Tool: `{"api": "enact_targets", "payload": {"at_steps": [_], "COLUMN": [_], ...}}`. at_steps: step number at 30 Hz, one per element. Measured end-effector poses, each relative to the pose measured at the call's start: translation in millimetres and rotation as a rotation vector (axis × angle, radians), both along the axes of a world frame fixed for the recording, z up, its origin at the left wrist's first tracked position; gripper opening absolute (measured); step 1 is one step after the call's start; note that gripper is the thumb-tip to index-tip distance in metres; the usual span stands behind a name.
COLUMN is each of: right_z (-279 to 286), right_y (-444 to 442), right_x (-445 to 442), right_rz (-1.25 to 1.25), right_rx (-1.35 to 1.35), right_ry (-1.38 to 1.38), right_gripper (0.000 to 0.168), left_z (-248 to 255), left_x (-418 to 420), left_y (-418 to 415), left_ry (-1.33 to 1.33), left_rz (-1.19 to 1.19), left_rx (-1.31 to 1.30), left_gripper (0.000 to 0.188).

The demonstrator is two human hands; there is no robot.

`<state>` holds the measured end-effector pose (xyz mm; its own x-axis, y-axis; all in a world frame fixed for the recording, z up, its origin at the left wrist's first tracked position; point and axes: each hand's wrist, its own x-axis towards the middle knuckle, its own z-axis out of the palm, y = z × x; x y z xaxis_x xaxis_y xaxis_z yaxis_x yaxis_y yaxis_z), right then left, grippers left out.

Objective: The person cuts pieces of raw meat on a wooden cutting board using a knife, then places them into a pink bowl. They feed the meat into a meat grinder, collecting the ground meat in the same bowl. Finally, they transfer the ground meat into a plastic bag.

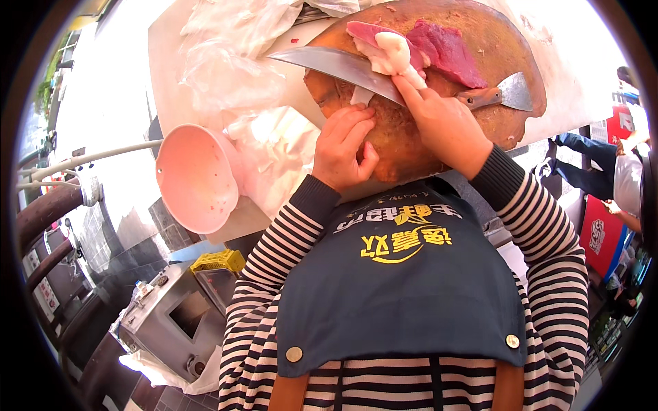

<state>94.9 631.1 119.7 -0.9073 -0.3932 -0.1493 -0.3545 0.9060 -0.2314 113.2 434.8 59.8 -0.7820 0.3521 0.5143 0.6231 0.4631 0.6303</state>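
My right hand [447,126] grips a wide curved knife [339,67], its handle hidden in my fist and its tip pointing left. With bent fingers, my left hand [347,144] holds a small pale piece [362,96], perhaps fat or skin, against the near side of the blade. Beyond the knife, a piece of raw red meat [446,51] and a piece with pale fat [393,53] lie on the round wooden chopping block [411,149]. A scraper [516,92] with a wooden handle rests at the block's right side.
A pink plastic bowl [190,177] stands at the table's left edge. Crumpled clear plastic bags [231,67] and a pale bag or sheet [280,149] lie left of the block. A metal machine [169,313] is at lower left. A person [601,164] is farther off at right.
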Motion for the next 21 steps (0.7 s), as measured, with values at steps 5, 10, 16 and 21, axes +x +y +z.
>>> {"api": "enact_targets", "payload": {"at_steps": [5, 10, 16, 21], "right_z": [1.2, -15.1, 40.0, 46.8], "right_y": [15.2, -4.7, 53.3, 109.8], "right_x": [5.8, -32.6, -28.0, -13.3], "right_rz": [-0.018, 0.101, -0.431, -0.581], "right_rx": [0.046, -0.382, -1.113, -1.475], "right_ry": [0.0, 0.138, -0.753, -0.829], "right_gripper": [0.057, 0.048, 0.018, 0.008], "left_z": [-1.3, 3.5, 25.5, 55.8], "left_x": [-1.8, -0.2, -2.1, -33.3], "left_y": [1.6, 0.7, -0.3, 2.7], "left_ry": [0.021, 0.039, -0.176, -0.064], "left_rz": [-0.021, -0.008, -0.012, 0.026], "left_rx": [-0.006, -0.043, -0.003, -0.081], "left_gripper": [0.032, 0.031, 0.026, 0.036]}}
